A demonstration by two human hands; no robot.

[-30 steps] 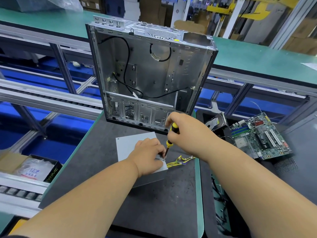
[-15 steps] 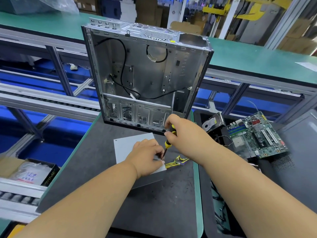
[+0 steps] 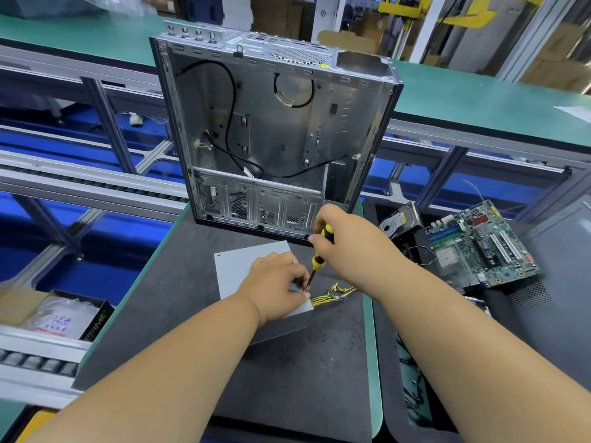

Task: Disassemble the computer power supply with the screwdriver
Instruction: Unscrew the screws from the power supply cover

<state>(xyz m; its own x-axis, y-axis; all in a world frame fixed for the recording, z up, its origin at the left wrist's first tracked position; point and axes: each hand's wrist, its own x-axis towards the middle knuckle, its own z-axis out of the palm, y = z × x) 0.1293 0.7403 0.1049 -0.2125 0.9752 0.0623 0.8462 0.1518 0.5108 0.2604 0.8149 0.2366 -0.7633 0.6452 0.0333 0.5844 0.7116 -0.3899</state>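
Your right hand (image 3: 347, 247) grips one yellow-and-black screwdriver (image 3: 319, 254), tip down beside your left hand (image 3: 275, 284), whose curled fingers rest on one grey power supply (image 3: 238, 270) at its right corner. One wire bundle (image 3: 334, 294) trails right; one open case (image 3: 275, 135) stands just beyond your hands; dark mat (image 3: 287, 378) lies bare nearer you.

On the dark worktop (image 3: 287, 378) lies the grey power supply (image 3: 236, 266). The left hand (image 3: 275, 282) rests on it, pinching by its corner; the right hand (image 3: 345, 244) grips the yellow-black screwdriver (image 3: 318, 260), tip down there. Behind stands an empty computer case (image 3: 281, 132).
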